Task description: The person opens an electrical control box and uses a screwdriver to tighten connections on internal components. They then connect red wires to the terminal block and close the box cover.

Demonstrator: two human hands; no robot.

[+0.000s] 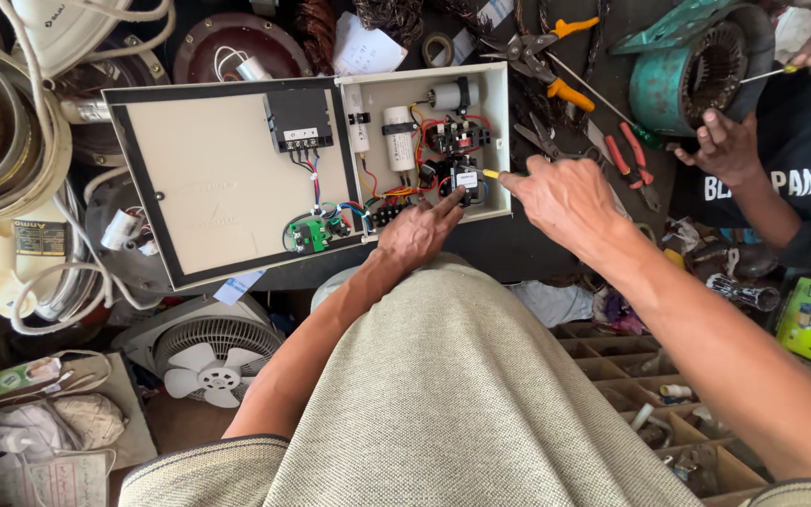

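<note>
Nearest, the left hand (pixel 417 233) lies at the near edge of the open box (pixel 497 141), fingers stretched onto a black part (pixel 466 178) inside, gripping nothing; just right, the right hand (pixel 563 195) is loosely closed round a yellow-tipped tool (pixel 492 174) aimed at that part; lid (pixel 227 178) swung left, wiring exposed, so work looks mid-way; far right, another person's hands (pixel 729 145) tend a green motor (pixel 682 80).
</note>
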